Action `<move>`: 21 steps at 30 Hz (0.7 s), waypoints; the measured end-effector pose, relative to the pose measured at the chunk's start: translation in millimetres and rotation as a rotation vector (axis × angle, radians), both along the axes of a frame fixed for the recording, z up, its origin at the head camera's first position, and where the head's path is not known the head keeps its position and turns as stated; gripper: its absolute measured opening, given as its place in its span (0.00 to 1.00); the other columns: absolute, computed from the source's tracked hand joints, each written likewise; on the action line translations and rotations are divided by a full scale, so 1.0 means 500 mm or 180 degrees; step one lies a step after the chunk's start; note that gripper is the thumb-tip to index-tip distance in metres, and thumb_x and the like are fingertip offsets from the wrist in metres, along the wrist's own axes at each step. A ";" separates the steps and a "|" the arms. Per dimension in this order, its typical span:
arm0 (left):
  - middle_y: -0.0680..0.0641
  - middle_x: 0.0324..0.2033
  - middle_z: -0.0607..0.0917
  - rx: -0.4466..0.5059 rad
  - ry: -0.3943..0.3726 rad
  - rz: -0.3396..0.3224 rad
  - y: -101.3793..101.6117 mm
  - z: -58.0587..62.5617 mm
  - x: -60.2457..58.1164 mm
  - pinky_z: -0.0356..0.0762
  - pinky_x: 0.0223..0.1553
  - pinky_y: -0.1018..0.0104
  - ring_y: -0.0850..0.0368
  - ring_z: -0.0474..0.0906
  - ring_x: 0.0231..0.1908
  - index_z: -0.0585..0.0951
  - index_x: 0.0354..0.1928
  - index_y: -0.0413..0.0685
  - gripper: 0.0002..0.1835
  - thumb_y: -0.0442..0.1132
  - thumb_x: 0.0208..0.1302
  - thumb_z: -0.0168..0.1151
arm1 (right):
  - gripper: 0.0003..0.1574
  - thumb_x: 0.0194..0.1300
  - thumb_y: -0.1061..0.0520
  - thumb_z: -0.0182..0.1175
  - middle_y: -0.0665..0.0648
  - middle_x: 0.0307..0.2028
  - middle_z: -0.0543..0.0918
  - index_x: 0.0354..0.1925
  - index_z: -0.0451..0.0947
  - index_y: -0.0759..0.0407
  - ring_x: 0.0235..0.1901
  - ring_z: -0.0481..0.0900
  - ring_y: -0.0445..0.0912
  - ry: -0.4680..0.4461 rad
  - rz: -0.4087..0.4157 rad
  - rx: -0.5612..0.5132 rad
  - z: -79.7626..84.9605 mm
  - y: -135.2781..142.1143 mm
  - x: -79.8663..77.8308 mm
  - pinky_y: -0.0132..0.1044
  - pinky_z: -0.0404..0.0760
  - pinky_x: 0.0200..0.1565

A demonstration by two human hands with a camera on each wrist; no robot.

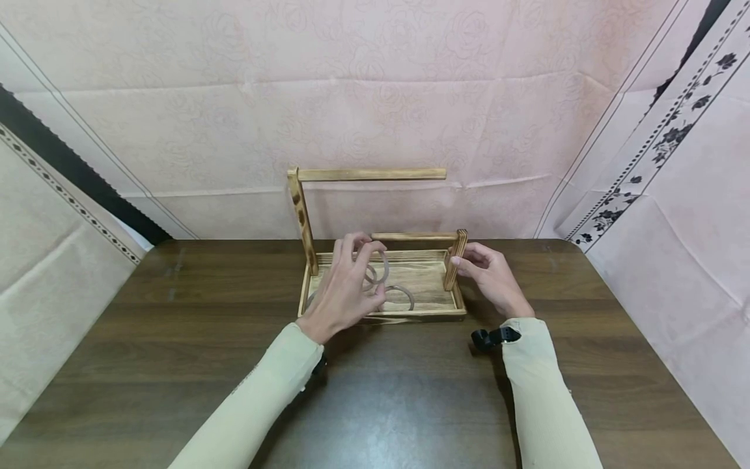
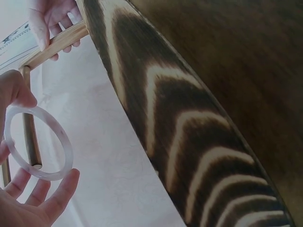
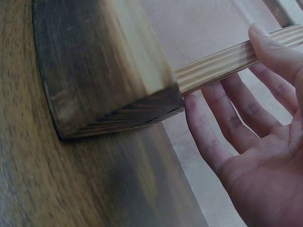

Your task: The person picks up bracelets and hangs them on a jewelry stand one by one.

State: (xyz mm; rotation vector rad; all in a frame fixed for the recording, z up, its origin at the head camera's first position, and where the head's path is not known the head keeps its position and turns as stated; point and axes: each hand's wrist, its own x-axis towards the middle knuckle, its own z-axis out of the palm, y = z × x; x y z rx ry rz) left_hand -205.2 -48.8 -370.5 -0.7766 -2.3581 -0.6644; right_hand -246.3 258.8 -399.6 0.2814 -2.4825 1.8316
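A pale, glossy bangle is pinched between the thumb and fingers of my left hand, above the wooden tray of a bangle stand. My right hand holds the stand's short upright post at the right end, its thumb on the near side. In the right wrist view, the fingers of that hand lie along the striped post. Another bangle rests in the tray, partly behind the left hand.
The stand's tall post rises at the left with a long upper bar reaching right. A lower bar runs left from the short post. The brown table meets a pale patterned cloth behind the stand.
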 end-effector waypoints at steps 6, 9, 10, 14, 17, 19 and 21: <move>0.43 0.62 0.69 -0.0013 -0.0044 0.0037 0.000 0.003 -0.007 0.84 0.39 0.64 0.47 0.69 0.59 0.73 0.61 0.53 0.33 0.38 0.50 0.72 | 0.25 0.72 0.49 0.64 0.65 0.55 0.82 0.58 0.77 0.63 0.48 0.84 0.38 -0.0023 0.0007 0.0012 0.000 0.001 -0.001 0.32 0.85 0.52; 0.42 0.62 0.69 -0.0030 -0.0036 0.0052 0.001 0.005 -0.011 0.84 0.39 0.63 0.47 0.68 0.59 0.73 0.62 0.53 0.33 0.38 0.51 0.72 | 0.25 0.72 0.48 0.64 0.65 0.55 0.82 0.59 0.77 0.63 0.48 0.84 0.38 -0.0039 0.0004 0.0026 0.000 0.002 -0.001 0.35 0.85 0.53; 0.42 0.62 0.69 -0.0032 -0.0032 0.0052 0.001 0.005 -0.012 0.84 0.39 0.63 0.46 0.68 0.59 0.73 0.62 0.53 0.33 0.38 0.51 0.72 | 0.26 0.72 0.48 0.64 0.65 0.55 0.82 0.59 0.77 0.63 0.48 0.84 0.38 -0.0042 0.0002 0.0030 0.001 0.002 -0.001 0.37 0.85 0.54; 0.41 0.62 0.69 -0.0005 -0.0020 0.0025 0.002 0.007 -0.017 0.84 0.40 0.62 0.45 0.69 0.58 0.73 0.62 0.52 0.34 0.37 0.50 0.72 | 0.25 0.72 0.48 0.64 0.63 0.54 0.82 0.59 0.77 0.62 0.48 0.84 0.38 -0.0050 -0.0010 0.0055 0.001 0.001 0.000 0.39 0.85 0.55; 0.40 0.61 0.69 0.0025 -0.0021 0.0016 0.003 0.009 -0.021 0.84 0.39 0.63 0.45 0.69 0.58 0.73 0.63 0.50 0.35 0.36 0.50 0.72 | 0.25 0.72 0.49 0.64 0.63 0.54 0.82 0.59 0.77 0.62 0.48 0.84 0.38 -0.0044 -0.0014 0.0064 0.001 0.000 0.000 0.38 0.85 0.54; 0.40 0.62 0.69 0.0037 -0.0024 0.0013 0.004 0.010 -0.024 0.84 0.40 0.63 0.45 0.70 0.58 0.73 0.63 0.50 0.35 0.35 0.50 0.73 | 0.25 0.72 0.49 0.64 0.63 0.54 0.82 0.59 0.77 0.62 0.47 0.84 0.38 -0.0041 -0.0014 0.0064 0.001 -0.001 0.000 0.37 0.85 0.54; 0.40 0.62 0.69 0.0041 -0.0034 0.0009 0.006 0.013 -0.025 0.84 0.41 0.63 0.45 0.69 0.59 0.73 0.63 0.50 0.35 0.35 0.50 0.73 | 0.25 0.72 0.49 0.64 0.63 0.53 0.82 0.59 0.77 0.62 0.47 0.84 0.38 -0.0037 -0.0012 0.0056 0.001 -0.001 0.000 0.37 0.85 0.54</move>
